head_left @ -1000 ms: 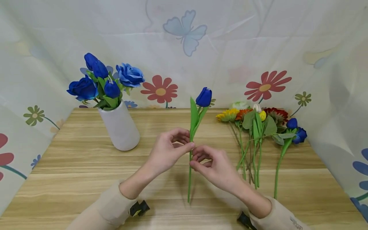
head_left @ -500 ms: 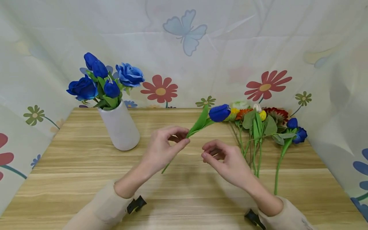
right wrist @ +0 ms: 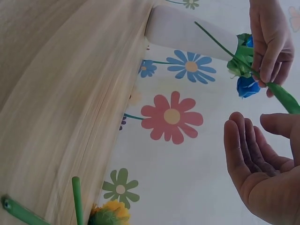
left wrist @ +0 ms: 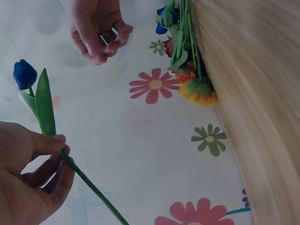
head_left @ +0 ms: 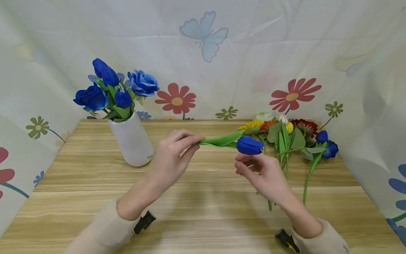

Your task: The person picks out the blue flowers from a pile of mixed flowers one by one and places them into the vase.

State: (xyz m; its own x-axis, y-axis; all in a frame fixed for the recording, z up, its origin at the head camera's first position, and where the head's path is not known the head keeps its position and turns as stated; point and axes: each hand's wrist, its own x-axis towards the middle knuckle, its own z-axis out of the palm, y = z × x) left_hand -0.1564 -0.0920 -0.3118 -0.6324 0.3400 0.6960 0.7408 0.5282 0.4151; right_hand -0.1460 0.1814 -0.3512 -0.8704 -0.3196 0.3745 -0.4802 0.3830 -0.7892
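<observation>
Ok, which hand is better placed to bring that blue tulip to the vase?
Likely the left hand: it pinches the blue tulip by the stem and is nearer the white vase; the right hand holds nothing.

We can pass at six o'clock over tan wood-grain tabletop (head_left: 203,220); a white tapered vase (head_left: 131,143) blocks nine, a blue green-leaved tulip (head_left: 248,145) and heaped multicoloured flowers (head_left: 298,138) three.

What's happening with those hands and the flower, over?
Left hand pinching a blue tulip by its stem. Right hand holding nothing. No obstruction visible between left hand and white vase.
</observation>
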